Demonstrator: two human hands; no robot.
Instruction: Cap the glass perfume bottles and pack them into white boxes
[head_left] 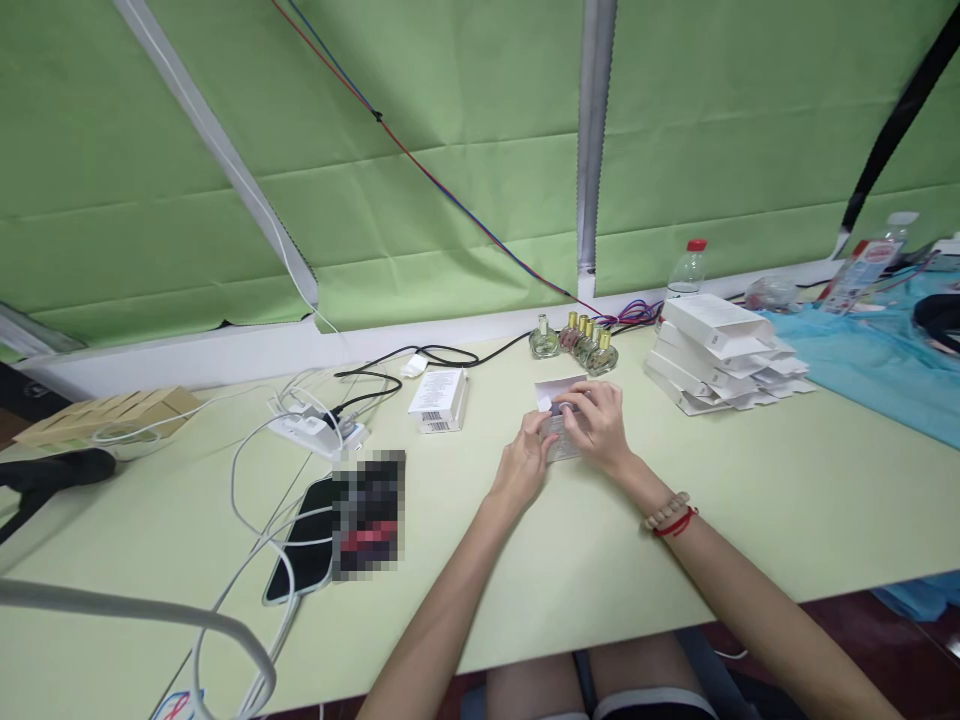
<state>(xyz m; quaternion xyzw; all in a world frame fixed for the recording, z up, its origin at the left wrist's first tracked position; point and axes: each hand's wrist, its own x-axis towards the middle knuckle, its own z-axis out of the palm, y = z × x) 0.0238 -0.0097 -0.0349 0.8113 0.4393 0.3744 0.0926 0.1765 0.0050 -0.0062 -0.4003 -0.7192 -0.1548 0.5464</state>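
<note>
A small white carton with an open end flap lies on the table under both hands. My left hand holds its left side with fingers closed on it. At the open end, the bent fingers of my right hand pinch the carton's edge; whatever lies inside the opening is mostly hidden by the fingers. Just beyond the hands stand several small glass perfume bottles with gold sprayer tops, and one bottle with a paler top sits slightly apart to the left.
To the right, flattened white cartons are stacked. A closed white box stands left of the hands. Farther left are a power strip, white cables, a phone and brown boxes. A red-capped plastic bottle stands behind the stack.
</note>
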